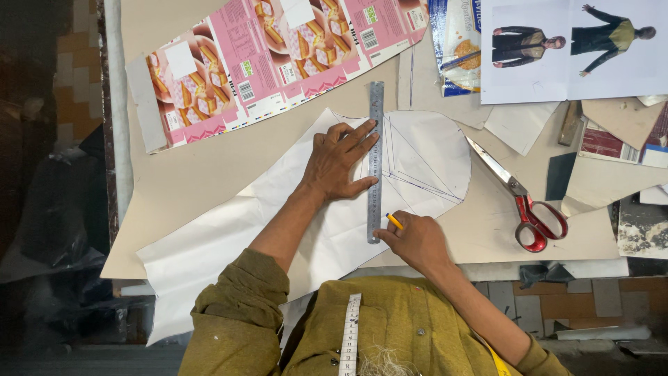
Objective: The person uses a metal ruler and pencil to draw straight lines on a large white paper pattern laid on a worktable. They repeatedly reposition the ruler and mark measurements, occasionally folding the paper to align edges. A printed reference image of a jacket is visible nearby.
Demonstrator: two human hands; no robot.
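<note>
My left hand (339, 161) lies flat, fingers spread wide, nothing gripped. Palm and fingertips press on the white paper pattern (292, 209) and on the left edge of the steel ruler (376, 161). The ruler lies lengthwise away from me, across the paper's rounded end, where pencil lines fan out. The paper sits on a tan board (209, 160). My right hand (416, 240) sits just right of the ruler's near end, fingers curled tight round a yellow pencil (394, 221), tip touching the paper beside the ruler edge. Further right, red-handled scissors (518, 198) lie closed on the board, apart from both hands. Flattened pink carton (278, 56) at top left, printed sheet with two figures (570, 49) top right. Measuring tape (351, 334) hangs at my chest.
</note>
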